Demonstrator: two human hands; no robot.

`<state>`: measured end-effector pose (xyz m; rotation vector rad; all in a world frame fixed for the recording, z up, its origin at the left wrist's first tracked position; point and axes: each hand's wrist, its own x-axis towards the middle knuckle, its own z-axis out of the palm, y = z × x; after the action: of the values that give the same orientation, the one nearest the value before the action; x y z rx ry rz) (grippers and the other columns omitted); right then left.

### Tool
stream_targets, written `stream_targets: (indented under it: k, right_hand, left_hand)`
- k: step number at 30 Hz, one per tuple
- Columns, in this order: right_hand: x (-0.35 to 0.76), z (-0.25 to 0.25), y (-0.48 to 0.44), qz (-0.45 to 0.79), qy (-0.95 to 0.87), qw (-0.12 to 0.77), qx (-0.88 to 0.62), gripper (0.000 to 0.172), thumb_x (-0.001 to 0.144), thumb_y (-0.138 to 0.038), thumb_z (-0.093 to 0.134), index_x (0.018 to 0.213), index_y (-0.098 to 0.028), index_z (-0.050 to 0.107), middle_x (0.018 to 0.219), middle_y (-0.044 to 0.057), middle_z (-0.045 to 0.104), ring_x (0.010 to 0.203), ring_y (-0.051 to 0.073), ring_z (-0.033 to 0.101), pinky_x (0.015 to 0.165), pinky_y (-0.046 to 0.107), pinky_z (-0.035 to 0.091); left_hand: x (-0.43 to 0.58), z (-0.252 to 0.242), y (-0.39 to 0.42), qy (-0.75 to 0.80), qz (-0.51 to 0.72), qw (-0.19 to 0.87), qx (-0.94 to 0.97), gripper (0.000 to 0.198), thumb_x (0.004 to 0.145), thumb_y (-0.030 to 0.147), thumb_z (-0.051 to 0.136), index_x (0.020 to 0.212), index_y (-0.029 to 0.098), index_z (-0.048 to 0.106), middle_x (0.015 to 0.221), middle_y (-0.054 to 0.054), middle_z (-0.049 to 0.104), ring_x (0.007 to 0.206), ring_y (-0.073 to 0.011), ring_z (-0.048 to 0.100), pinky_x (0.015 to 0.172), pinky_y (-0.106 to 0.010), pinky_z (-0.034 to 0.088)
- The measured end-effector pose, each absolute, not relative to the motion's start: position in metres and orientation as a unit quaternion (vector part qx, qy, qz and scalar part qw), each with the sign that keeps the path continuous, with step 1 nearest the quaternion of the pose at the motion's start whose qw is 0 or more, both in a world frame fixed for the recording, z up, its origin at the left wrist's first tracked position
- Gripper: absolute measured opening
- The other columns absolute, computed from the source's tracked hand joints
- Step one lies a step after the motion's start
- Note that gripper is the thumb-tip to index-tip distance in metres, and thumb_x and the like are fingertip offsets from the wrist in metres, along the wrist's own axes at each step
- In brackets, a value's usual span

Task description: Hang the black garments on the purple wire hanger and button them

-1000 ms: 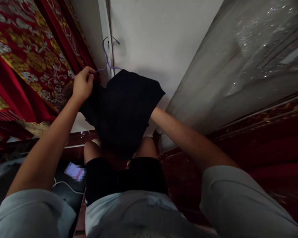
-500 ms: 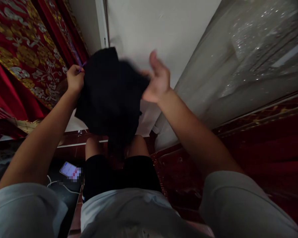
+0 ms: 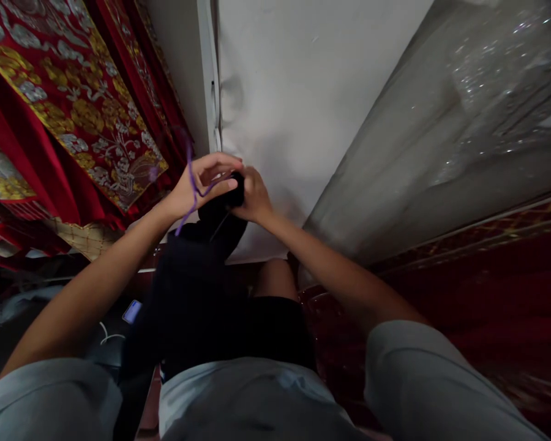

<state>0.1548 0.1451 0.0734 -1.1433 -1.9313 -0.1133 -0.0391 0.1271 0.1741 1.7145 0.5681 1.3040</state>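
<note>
A black cloth hangs from between my hands and spreads over my lap on the left side. Its upper part is bunched into a narrow bundle. My left hand curls around the bundle from the left, thumb across the front and fingers behind. A purple cord trails over that hand; where it ends is unclear. Close beside it, my right hand is closed on the same bundle from the right, its fingertips partly hidden.
Red embroidered drapery hangs at the left. A white panel stands ahead, with plastic-wrapped material to its right. Low on the left lie a phone and a white cable.
My hands were wide apart with the cloth spread and the right hand open. They have come together, bunching the cloth's top, and much of it has dropped onto my lap.
</note>
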Motion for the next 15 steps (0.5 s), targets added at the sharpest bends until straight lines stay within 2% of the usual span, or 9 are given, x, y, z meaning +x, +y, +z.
stream_targets:
  k: [2, 4, 7, 10, 13, 15]
  right_hand:
    - [0.172, 0.082, 0.138, -0.079, -0.752, 0.435, -0.489, 0.07, 0.074, -0.027, 0.074, 0.139, -0.018, 0.048, 0.137, 0.018, 0.055, 0.134, 0.04, 0.049, 0.119, 0.063, 0.039]
    - [0.195, 0.093, 0.132, -0.107, -0.719, 0.438, -0.528, 0.059, 0.076, -0.025, 0.07, 0.132, -0.019, 0.052, 0.132, 0.017, 0.056, 0.13, 0.039, 0.051, 0.114, 0.061, 0.043]
    - [0.23, 0.11, 0.126, -0.144, -0.643, 0.462, -0.594, 0.05, 0.079, -0.023, 0.068, 0.126, -0.019, 0.052, 0.13, 0.017, 0.056, 0.129, 0.038, 0.051, 0.113, 0.06, 0.043]
    - [0.254, 0.126, 0.127, -0.158, -0.556, 0.478, -0.661, 0.05, 0.079, -0.023, 0.071, 0.125, -0.018, 0.051, 0.131, 0.017, 0.056, 0.127, 0.036, 0.053, 0.111, 0.059, 0.044]
    - [0.263, 0.141, 0.131, -0.134, -0.497, 0.453, -0.728, 0.059, 0.076, -0.02, 0.079, 0.128, -0.013, 0.051, 0.133, 0.022, 0.054, 0.129, 0.037, 0.053, 0.11, 0.055, 0.044]
    - [0.261, 0.149, 0.136, -0.118, -0.486, 0.426, -0.754, 0.064, 0.074, -0.019, 0.082, 0.129, -0.009, 0.051, 0.135, 0.026, 0.053, 0.132, 0.04, 0.051, 0.11, 0.056, 0.043]
  left_hand:
    - [-0.055, 0.177, 0.131, 0.236, 0.524, 0.447, 0.686, 0.028, 0.078, 0.026, 0.09, 0.099, 0.019, 0.073, 0.107, -0.009, 0.075, 0.121, -0.0321, 0.069, 0.104, -0.045, 0.058]
    - [-0.079, 0.178, 0.136, 0.267, 0.508, 0.488, 0.657, 0.028, 0.081, 0.023, 0.087, 0.104, 0.019, 0.074, 0.113, -0.01, 0.075, 0.125, -0.0316, 0.068, 0.108, -0.046, 0.056]
    - [-0.117, 0.168, 0.139, 0.319, 0.493, 0.581, 0.564, 0.025, 0.096, 0.041, 0.071, 0.108, 0.019, 0.074, 0.117, -0.012, 0.075, 0.124, -0.0318, 0.068, 0.11, -0.049, 0.055]
    - [-0.13, 0.145, 0.13, 0.344, 0.526, 0.62, 0.471, 0.044, 0.101, 0.059, 0.055, 0.107, 0.02, 0.074, 0.117, -0.014, 0.075, 0.123, -0.0332, 0.068, 0.109, -0.052, 0.055]
    - [-0.111, 0.122, 0.121, 0.321, 0.533, 0.634, 0.459, 0.042, 0.096, 0.059, 0.064, 0.109, 0.02, 0.074, 0.118, -0.015, 0.075, 0.127, -0.0346, 0.066, 0.11, -0.052, 0.054]
    - [-0.093, 0.113, 0.119, 0.296, 0.565, 0.609, 0.471, 0.034, 0.091, 0.05, 0.075, 0.109, 0.02, 0.074, 0.119, -0.013, 0.075, 0.13, -0.0334, 0.065, 0.112, -0.048, 0.052]
